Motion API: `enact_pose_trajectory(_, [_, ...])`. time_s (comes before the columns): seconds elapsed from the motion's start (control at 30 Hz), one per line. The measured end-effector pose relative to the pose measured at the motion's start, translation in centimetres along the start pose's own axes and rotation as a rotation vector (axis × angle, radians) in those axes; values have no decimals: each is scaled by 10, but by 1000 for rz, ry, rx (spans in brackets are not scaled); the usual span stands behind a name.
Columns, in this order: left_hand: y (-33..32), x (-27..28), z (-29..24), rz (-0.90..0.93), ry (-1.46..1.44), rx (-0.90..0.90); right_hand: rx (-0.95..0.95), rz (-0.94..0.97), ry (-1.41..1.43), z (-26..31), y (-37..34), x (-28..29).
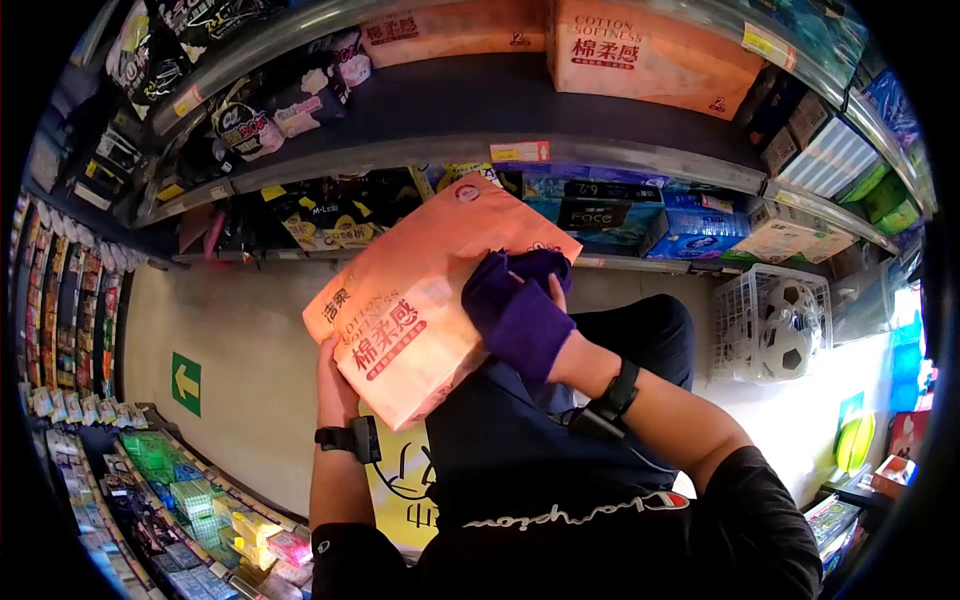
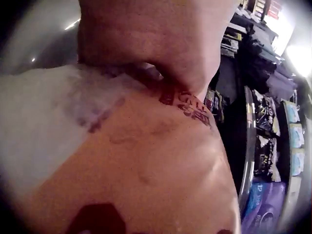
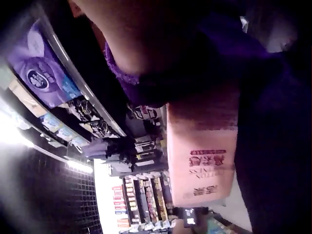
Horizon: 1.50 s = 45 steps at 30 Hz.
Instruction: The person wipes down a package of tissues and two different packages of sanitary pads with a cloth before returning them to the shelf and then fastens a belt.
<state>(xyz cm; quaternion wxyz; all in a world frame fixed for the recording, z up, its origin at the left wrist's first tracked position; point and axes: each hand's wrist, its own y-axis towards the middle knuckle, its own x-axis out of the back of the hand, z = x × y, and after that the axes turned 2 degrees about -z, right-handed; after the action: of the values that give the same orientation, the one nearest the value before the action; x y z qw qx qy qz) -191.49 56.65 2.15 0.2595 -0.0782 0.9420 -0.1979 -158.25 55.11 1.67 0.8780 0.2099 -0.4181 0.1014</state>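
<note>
A large orange pack of tissues, printed "Cotton Softness", is tilted over the person's lap. My left hand grips its lower left edge. In the left wrist view, that hand bends over the pack's edge, across the printing. My right hand holds a bunched purple cloth against the pack's right part. Cloth covers most of this hand; a few fingers show. The right wrist view has the purple cloth dark around the hand, with the tissue pack beyond it.
A shelf with more orange packs runs across the far side. Below it stand dark and blue packages. A white wire basket with footballs is on the floor at right. Goods racks line the left.
</note>
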Motion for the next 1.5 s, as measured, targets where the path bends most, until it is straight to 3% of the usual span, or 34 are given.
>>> enact_pose_trajectory(0.07, [2, 4, 7, -6, -24, -42, -190, 61, -505, 5, 28, 24])
enact_pose_trajectory(0.1, [1, 2, 6, -21, -32, -21, -123, -131, -661, -27, 33, 9])
enact_pose_trajectory(0.13, [1, 2, 7, -20, -34, -22, -408, -51, -418, -24, 60, 40])
enact_pose_trajectory(0.17, [1, 2, 7, -2, -34, -39, -527, -223, -320, -71, 68, 16])
enact_pose_trajectory(0.23, [0, 1, 6, 16, -35, -61, -771, -74, -357, -127, 85, 12])
enact_pose_trajectory(0.27, [-2, 0, 5, 2, -28, -54, -768, -76, -357, -144, 71, 19])
enact_pose_trajectory(0.33, [-2, 3, 3, -6, -18, -52, -160, 39, 653, -166, 44, 36])
enact_pose_trajectory(0.37, [1, 11, 5, 4, -10, -96, -154, 30, 652, -162, 40, 35])
enact_pose_trajectory(0.47, [-29, 6, -7, 25, -50, -156, -648, -11, 1213, -136, 2, 22])
enact_pose_trajectory(0.5, [-36, -2, -17, 32, -51, -154, -784, -137, 1210, -113, -12, 26])
enact_pose_trajectory(0.53, [-46, -9, -29, 46, -12, -208, -598, -121, 1326, -118, -26, 19])
enact_pose_trajectory(0.6, [-66, -20, -53, 68, 61, -306, -375, -137, 666, -67, -33, 60])
enact_pose_trajectory(0.63, [-73, -22, -60, 80, 93, -350, -296, -177, 264, -84, -46, 47])
enact_pose_trajectory(0.67, [-73, -24, -65, 103, 120, -398, -310, -179, 246, -73, -42, 67])
enact_pose_trajectory(0.73, [-30, -31, -100, 134, 352, -554, -66, -181, -371, -52, -17, 106])
enact_pose_trajectory(0.77, [1, -22, -121, 232, 441, -558, -124, -424, 57, -65, -7, 97])
enact_pose_trajectory(0.8, [21, -38, -140, 328, 536, -566, -143, -408, 153, -57, 6, 114])
enact_pose_trajectory(0.87, [46, -90, -169, 411, 563, -627, -437, -630, 1084, -28, 34, 141])
enact_pose_trajectory(0.9, [70, -100, -186, 411, 614, -626, -422, -641, 1082, -42, 47, 144])
enact_pose_trajectory(0.97, [108, -120, -207, 418, 659, -642, 55, -721, 111, -85, 71, 138])
enact_pose_trajectory(1.0, [121, -132, -214, 433, 612, -644, 61, -730, 105, -98, 76, 131])
enact_pose_trajectory(1.1, [162, -145, -230, 491, 580, -611, 137, -648, -387, -126, 93, 118])
enact_pose_trajectory(1.2, [165, -163, -223, 529, 538, -643, 28, -551, -283, -117, 113, 127])
enact_pose_trajectory(1.23, [166, -166, -219, 500, 452, -575, -285, -362, 78, -111, 113, 133])
enact_pose_trajectory(1.27, [168, -166, -217, 469, 367, -508, -288, -359, 80, -113, 117, 130])
enact_pose_trajectory(1.33, [200, -151, -218, 472, 476, -497, -228, -447, 489, -121, 131, 122])
enact_pose_trajectory(1.37, [196, -158, -213, 414, 601, -635, -225, -443, 490, -129, 139, 124])
enact_pose_trajectory(1.4, [190, -170, -208, 356, 724, -773, -157, -364, -152, -139, 150, 131])
enact_pose_trajectory(1.43, [173, -194, -206, 334, 513, -662, -77, -262, -792, -148, 160, 138])
enact_pose_trajectory(1.5, [199, -202, -216, 365, 518, -631, -19, -301, -791, -145, 167, 160])
